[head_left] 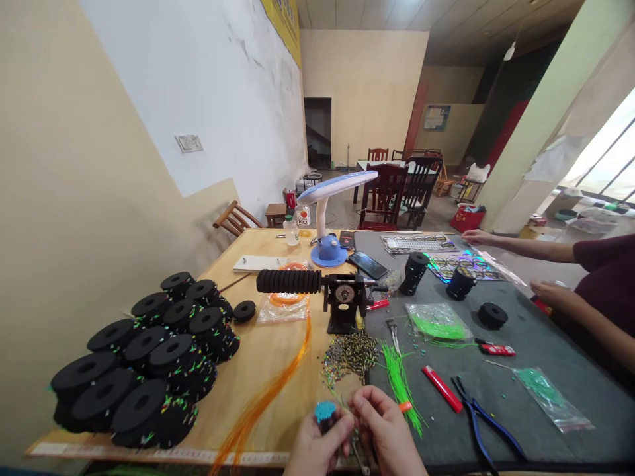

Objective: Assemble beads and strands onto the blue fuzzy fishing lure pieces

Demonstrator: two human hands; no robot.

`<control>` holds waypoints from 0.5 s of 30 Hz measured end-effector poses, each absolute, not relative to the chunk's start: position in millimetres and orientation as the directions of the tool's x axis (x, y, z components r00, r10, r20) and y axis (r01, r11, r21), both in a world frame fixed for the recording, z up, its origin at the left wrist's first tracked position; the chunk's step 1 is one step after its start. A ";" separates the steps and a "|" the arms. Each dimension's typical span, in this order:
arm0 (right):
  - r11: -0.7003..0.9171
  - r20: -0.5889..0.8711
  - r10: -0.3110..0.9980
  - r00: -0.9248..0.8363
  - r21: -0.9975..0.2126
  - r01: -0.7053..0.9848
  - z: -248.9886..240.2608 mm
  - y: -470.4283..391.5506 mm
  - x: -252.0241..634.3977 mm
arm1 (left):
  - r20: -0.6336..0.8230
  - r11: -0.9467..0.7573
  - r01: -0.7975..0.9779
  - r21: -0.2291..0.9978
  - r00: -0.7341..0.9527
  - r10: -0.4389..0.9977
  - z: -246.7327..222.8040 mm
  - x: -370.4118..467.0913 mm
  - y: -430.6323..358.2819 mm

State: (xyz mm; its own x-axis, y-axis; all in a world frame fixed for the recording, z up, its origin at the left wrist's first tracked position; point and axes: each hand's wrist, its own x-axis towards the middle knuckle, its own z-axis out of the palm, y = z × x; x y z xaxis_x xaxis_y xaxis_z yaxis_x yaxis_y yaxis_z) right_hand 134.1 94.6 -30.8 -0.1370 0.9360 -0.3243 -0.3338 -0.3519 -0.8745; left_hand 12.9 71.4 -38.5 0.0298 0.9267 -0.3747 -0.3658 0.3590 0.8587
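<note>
At the table's near edge, my left hand grips a small tool with a blue cap. Beside it, my right hand has its fingers pinched together on something thin that I cannot make out. Just beyond my hands lie a heap of small dark and gold beads and a bundle of green strands. A long orange strand bundle runs to the left of my hands.
Stacks of black foam spools fill the left side. A winder with a foam roller, a blue desk lamp, a red lighter and blue pliers lie around. Another person's arms reach in at the right.
</note>
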 end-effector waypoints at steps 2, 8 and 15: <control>-0.330 -0.303 0.943 -0.135 -0.898 -0.290 -26.3 94.7 135.5 | -0.340 0.316 -0.358 0.879 -0.004 0.940 -37.2 10.0 71.8; -0.371 -0.334 0.913 -0.235 -0.918 -0.137 -21.4 94.7 140.2 | -0.389 0.317 -0.443 0.839 -0.081 0.918 -22.1 -7.8 71.6; -0.428 -0.372 0.839 -0.398 -0.902 -0.058 -28.0 94.8 130.3 | -0.488 0.408 -0.517 0.753 -0.023 0.872 -20.8 -16.0 77.7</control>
